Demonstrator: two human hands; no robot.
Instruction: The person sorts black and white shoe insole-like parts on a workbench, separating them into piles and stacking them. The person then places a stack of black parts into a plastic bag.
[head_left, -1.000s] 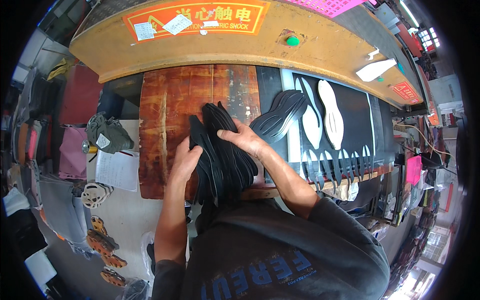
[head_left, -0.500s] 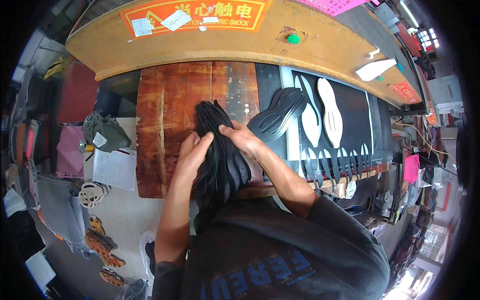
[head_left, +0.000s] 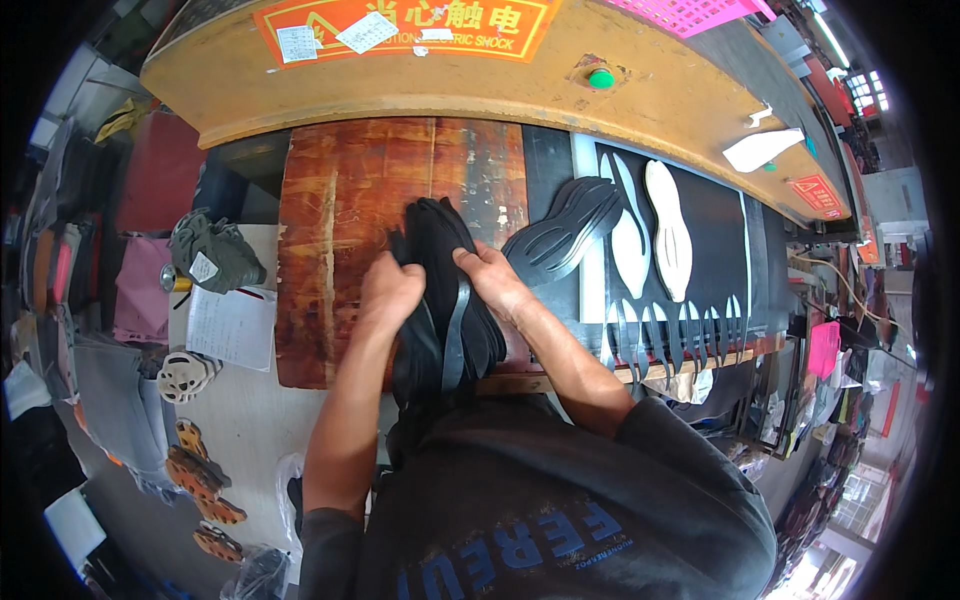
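Over the front of a reddish-brown board [head_left: 345, 250], both my hands grip a thick bundle of long, thin black sole-shaped pieces [head_left: 440, 330]. My left hand [head_left: 392, 290] closes round the bundle's left side, thumb on top. My right hand [head_left: 492, 280] is closed on its right side, its thumb also on the upper face; some fingers are hidden beneath. The bundle's lower end hangs by my shirt, its strips slightly fanned. Just right of my right hand lies a stack of black soles [head_left: 562, 232] with slots cut in them.
A white sole [head_left: 668, 235] lies on a black sheet [head_left: 715, 240] with narrow cut-outs along its front edge. A yellow machine beam [head_left: 450, 95] with a green button [head_left: 601, 79] spans the back. At left are a written paper [head_left: 232, 325] and a dark green shoe [head_left: 215, 255].
My hands have moved slightly apart, and the bundle's strips have shifted between them. My right thumb sits farther right. The whole view has shifted a little; the black stack and white sole remain in place.
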